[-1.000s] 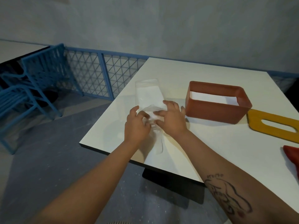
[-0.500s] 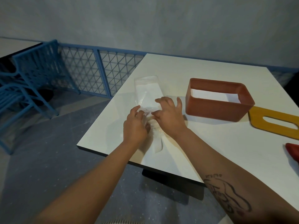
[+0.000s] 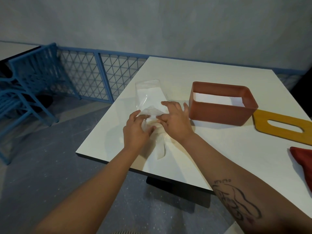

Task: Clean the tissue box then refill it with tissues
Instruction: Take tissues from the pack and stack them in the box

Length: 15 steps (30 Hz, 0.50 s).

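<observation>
Since the tissue pack (image 3: 148, 97) is just a soft stack of paper in a thin clear wrap, I'd expect it to be super light and floppy, with a wrap that's slick and crinkly. It's lying flat on the white tabletop (image 3: 219, 149), just left of the orange tissue box (image 3: 219, 114), long way pointing away from the person.

Both hands are at the near end of the pack. The left hand (image 3: 135, 130) has its fingers curled into the bunched-up film. The right hand (image 3: 173, 122) looks like it's pinching the same film between thumb and forefinger, other fingers splayed out. My guess is they're tearing the wrap open.

Handling-wise, pulling on the loose film is fine for opening. For lifting the tissues I'd take the whole stack from both long sides, because a pinch on one corner will probably just peel off a few sheets or let the middle sag. No need to squeeze hard.

The box sits open-topped, its yellow slotted lid (image 3: 283, 125) lying flat right beside it and a red cloth (image 3: 302, 159) near the right edge.
</observation>
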Each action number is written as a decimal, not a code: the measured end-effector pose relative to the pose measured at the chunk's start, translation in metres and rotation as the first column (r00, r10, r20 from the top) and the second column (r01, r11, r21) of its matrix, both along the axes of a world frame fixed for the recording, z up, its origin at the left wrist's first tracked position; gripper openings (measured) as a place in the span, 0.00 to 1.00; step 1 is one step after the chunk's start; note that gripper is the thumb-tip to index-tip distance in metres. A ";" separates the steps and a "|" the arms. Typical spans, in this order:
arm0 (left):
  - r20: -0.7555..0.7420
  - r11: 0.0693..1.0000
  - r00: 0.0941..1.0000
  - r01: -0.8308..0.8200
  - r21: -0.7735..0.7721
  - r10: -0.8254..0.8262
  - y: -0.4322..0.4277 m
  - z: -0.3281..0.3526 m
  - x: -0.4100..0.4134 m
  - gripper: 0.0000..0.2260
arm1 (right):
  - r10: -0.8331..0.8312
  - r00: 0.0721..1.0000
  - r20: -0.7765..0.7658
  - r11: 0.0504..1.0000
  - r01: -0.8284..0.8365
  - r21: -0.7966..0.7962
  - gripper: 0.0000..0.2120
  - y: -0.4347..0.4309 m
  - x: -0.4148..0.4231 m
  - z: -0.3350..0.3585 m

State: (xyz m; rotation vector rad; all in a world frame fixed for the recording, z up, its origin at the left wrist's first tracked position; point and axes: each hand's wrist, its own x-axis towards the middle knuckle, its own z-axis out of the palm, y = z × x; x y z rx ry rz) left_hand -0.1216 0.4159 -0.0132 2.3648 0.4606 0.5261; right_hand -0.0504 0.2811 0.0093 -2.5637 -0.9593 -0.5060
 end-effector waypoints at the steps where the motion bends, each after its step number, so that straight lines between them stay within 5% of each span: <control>1: -0.002 1.000 1.000 -0.002 0.002 0.002 0.000 0.000 0.000 0.19 | 0.007 1.000 0.016 1.000 -0.007 -0.001 0.05 0.000 -0.001 0.000; 15: -0.007 0.987 0.994 0.113 0.116 -0.113 -0.002 -0.002 -0.002 0.34 | 0.043 0.987 0.153 0.988 -0.065 0.139 0.03 -0.019 -0.013 0.002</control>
